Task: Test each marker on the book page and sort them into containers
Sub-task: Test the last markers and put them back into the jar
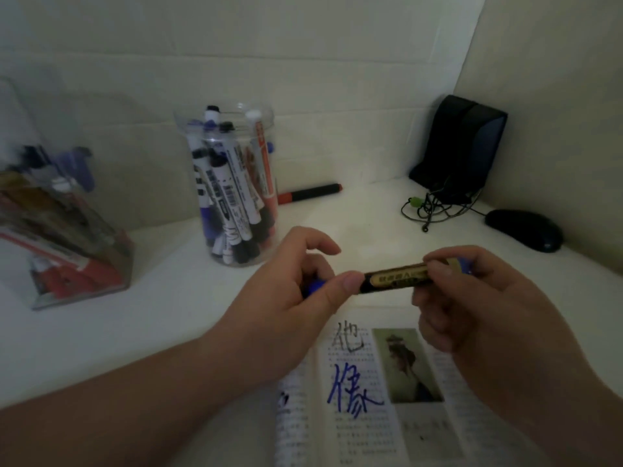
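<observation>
A black marker [392, 279] with a gold label and blue ends is held level above the open book [367, 399]. My right hand [472, 301] grips the marker's body near its right end. My left hand [296, 294] pinches the blue cap [313, 287] at the marker's left end; whether the cap is on or off is hidden by the fingers. The book page bears a grey scribbled character and a large blue one. A round clear jar [232, 187] holds several markers. A square clear container [57, 237] at the left holds several more.
A red-and-black marker [310, 193] lies on the white desk behind the jar. A black speaker [462, 146] with tangled cables stands at the back right, and a black mouse [524, 229] lies beside it. Walls close in behind and to the right.
</observation>
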### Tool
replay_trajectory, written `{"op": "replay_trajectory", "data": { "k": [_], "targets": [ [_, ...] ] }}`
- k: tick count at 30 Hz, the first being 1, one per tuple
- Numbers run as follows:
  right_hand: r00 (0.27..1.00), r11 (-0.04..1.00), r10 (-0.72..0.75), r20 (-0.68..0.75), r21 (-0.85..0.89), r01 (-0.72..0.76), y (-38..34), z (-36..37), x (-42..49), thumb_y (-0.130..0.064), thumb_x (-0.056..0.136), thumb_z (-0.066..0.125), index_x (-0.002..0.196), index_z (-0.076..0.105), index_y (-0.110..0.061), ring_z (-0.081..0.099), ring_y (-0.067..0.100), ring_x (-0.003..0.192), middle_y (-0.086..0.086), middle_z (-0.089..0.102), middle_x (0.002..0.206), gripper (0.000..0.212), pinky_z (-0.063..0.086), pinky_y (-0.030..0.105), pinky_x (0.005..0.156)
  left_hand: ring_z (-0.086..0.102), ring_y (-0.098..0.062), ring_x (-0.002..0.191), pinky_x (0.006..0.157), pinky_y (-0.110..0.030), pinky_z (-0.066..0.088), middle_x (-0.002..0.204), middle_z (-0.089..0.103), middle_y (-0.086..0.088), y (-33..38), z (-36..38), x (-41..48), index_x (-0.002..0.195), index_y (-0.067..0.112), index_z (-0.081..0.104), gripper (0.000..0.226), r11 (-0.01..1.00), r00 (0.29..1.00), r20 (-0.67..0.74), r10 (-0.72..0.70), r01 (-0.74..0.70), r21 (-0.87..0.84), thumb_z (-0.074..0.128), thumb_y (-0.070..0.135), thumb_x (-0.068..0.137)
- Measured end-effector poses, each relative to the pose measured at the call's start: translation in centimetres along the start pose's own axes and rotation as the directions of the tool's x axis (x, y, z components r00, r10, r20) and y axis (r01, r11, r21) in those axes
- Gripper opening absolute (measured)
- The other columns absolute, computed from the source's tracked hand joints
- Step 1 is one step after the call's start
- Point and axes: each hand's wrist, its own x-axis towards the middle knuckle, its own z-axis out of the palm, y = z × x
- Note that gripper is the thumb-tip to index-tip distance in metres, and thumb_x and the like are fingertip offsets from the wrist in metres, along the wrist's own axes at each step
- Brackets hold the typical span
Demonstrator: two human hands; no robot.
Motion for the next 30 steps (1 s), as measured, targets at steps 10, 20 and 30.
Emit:
{"op": "replay_trajectory", "data": {
  "k": [10,20,30],
  "targets": [
    [0.905,0.866,-0.423,-0.049,-0.317,0.388,-1.4,4.0,-1.3,-0.021,0.071,0.071,0.101,0.055,-0.031,0.067,0.026,0.052,0.009,0.075,0.071,0.036,0.056,0.026,0.050,0.054,-0.016,0.063,0.066,-0.041,0.047,0.072,0.060,-0.006,-0.9,-1.4,0.3,0.102,0.032,0.050,0.051,0.984,0.996,0.062,0.064,-0.073,0.163,0.014,0.066,0.091],
    [0.522,0.467,-0.845,0.119,-0.312,0.827,-10.3,12.3,4.5,-0.017,0.092,0.072,0.107,0.057,-0.021,0.073,0.019,0.066,0.005,0.073,0.081,0.021,0.057,0.028,0.055,0.050,-0.010,0.048,0.056,-0.030,0.043,0.053,0.058,-0.004,-1.5,-1.3,1.0,0.074,0.015,0.062,0.073,0.991,0.995,0.012,-0.104,0.104,-0.080,0.027,0.078,0.083],
    [0.720,0.344,-0.546,0.428,-0.670,0.658,-7.3,17.8,13.6,-0.023,0.088,0.071,0.092,0.065,-0.024,0.059,0.009,0.060,-0.002,0.064,0.068,0.007,0.048,0.024,0.061,0.051,-0.016,0.063,0.062,-0.034,0.044,0.063,0.053,-0.003,-1.3,-1.7,1.2,0.072,0.012,0.050,0.045,0.951,0.994,0.096,0.043,-0.071,0.300,0.049,0.048,0.099]
  ]
}}
